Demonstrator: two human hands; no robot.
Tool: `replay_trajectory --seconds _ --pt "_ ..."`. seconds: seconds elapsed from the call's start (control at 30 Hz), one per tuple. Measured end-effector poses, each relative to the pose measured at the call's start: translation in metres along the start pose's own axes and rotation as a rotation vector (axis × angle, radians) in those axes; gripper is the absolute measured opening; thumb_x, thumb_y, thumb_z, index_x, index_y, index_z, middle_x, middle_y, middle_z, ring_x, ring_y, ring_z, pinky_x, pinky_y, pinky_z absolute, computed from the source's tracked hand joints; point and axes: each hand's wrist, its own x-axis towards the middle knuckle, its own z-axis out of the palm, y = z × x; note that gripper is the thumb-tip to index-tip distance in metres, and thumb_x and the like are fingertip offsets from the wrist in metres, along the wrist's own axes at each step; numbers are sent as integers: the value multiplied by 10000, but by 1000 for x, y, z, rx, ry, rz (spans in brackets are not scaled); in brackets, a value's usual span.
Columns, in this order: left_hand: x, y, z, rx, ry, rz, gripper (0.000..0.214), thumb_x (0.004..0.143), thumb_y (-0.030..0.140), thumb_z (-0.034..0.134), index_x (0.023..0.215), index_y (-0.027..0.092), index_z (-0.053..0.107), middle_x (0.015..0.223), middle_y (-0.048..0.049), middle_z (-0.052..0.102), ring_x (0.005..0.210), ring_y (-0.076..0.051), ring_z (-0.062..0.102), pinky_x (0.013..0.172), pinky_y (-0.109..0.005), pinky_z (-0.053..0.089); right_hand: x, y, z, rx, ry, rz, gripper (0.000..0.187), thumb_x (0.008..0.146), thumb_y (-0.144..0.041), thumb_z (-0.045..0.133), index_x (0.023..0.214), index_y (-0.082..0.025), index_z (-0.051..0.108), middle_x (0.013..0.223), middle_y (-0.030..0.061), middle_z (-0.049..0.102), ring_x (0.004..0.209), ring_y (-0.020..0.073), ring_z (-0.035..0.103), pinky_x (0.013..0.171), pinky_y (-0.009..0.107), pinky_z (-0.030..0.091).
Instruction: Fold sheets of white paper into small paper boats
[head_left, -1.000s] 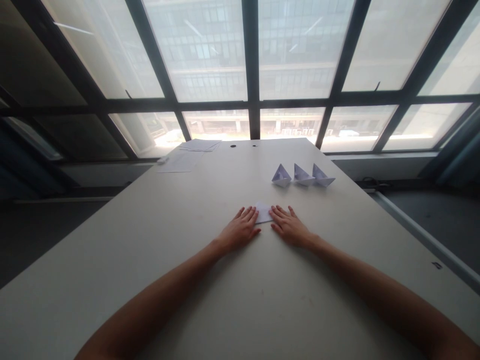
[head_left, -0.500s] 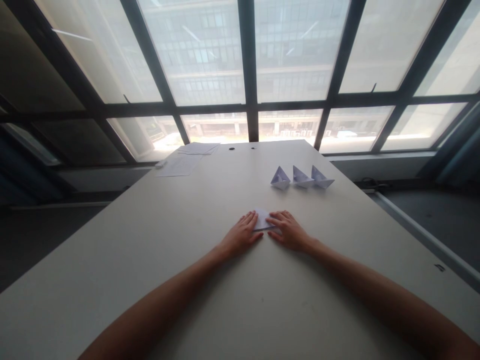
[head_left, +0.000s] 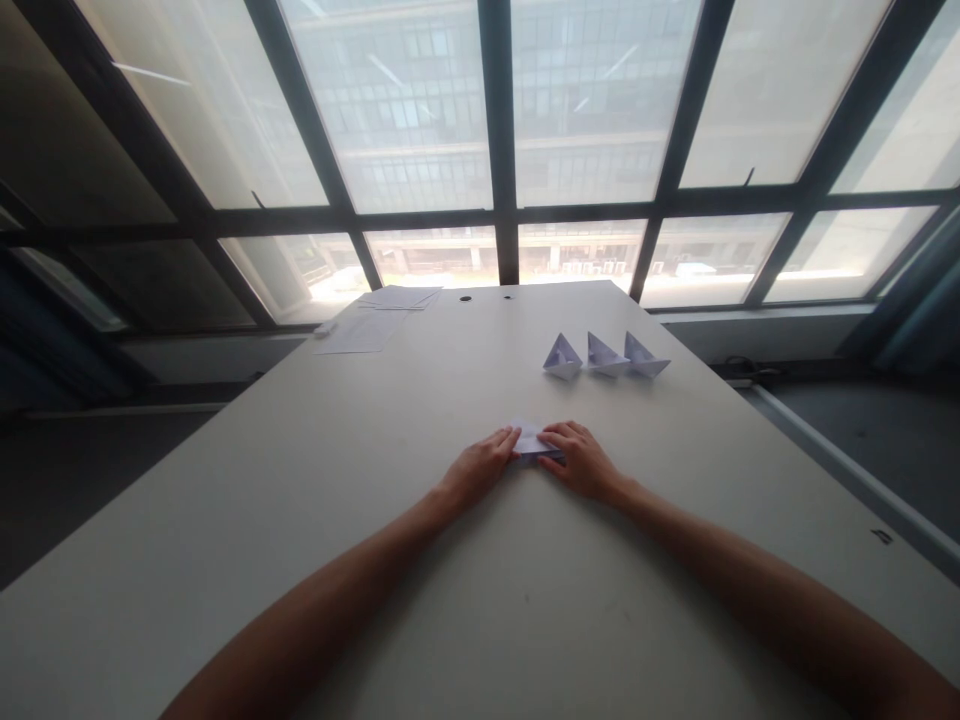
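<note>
A small folded sheet of white paper [head_left: 529,440] lies on the table between my hands, its front edge lifted slightly off the surface. My left hand [head_left: 484,465] grips its left end, thumb and fingers close together. At the right end, my right hand [head_left: 577,460] has its fingers on top and the thumb at the front edge. Parts of both ends are hidden under the fingers. Beyond my right hand stand three folded paper boats, a left one [head_left: 562,357], a middle one [head_left: 604,356] and a right one [head_left: 643,356], in a row.
The white table [head_left: 337,560] runs away from me towards a large window wall [head_left: 420,110]. Flat paper sheets [head_left: 364,328] lie at its far left. Two round holes, one of them a dark cable hole [head_left: 466,298], sit near the far edge.
The paper's front edge has come up a little from the table. My left thumb has drawn in against the fingers, and the right thumb has moved onto the front edge.
</note>
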Motion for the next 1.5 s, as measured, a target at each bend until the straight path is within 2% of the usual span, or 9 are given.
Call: replay_trajectory --seconds 0.13,0.47,0.67,0.83,0.9,0.97,1.03,1.3,1.5 --pt "-2 9 -8 109 -50 22 456 938 34 386 1379 102 480 1375 -186 562 1270 -235 556 1043 -350 470 1 2 1 23 12 27 294 866 -219 636 1159 -208 659 1114 74 668 1070 225 564 990 362 412" --pt "0 20 -11 148 -32 -111 499 916 19 400 1405 102 450 1398 -218 526 1229 -281 586 957 -374 539 2 -8 3 100 77 36 428 774 -146 654 1195 -223 633 1080 73 657 1023 235 586 963 377 443" --pt "0 15 -8 -48 157 -185 506 946 78 379 1450 113 407 1418 -177 523 1192 -278 615 956 -386 549 1 -9 2 185 284 147 499 822 -211 580 1319 -228 533 1150 93 646 1045 252 608 926 377 486" --pt "4 8 -2 -341 334 -269 492 946 117 378 1432 126 455 1394 -114 561 1273 -242 553 1077 -412 467 3 -3 5 294 356 238 704 837 -316 594 1478 -199 327 1098 96 678 881 224 658 824 375 541" --pt "7 7 0 -410 329 -295 504 926 91 379 1421 119 469 1422 -104 534 1312 -236 516 1111 -419 436 4 -1 6 317 332 234 622 851 -294 575 1440 -200 397 1041 80 699 838 210 660 795 361 547" --pt "8 7 2 -456 316 -282 538 894 52 382 1418 130 469 1463 -84 491 1356 -225 464 1140 -422 403 5 0 5 308 295 196 402 882 -246 523 1278 -210 582 1004 73 709 842 205 656 794 348 539" --pt "9 7 3 -486 309 -246 560 865 27 385 1405 141 481 1457 -68 502 1362 -211 457 1149 -419 393 4 0 4 280 264 149 304 910 -202 471 1128 -223 682 1012 74 708 895 206 650 820 340 526" --pt "2 2 0 -422 183 -90 549 827 4 402 1302 179 613 1419 -46 546 1341 -202 480 1149 -422 389 0 9 -1 80 130 101 354 892 -106 492 1098 -272 728 1082 55 692 1012 200 620 895 329 492" --pt "-1 4 -6 -288 23 45 580 848 29 424 1375 233 556 1440 -26 526 1342 -198 479 1139 -376 398 -1 12 0 149 66 23 405 854 -40 484 1106 -248 723 1106 49 697 1063 196 599 966 340 474"
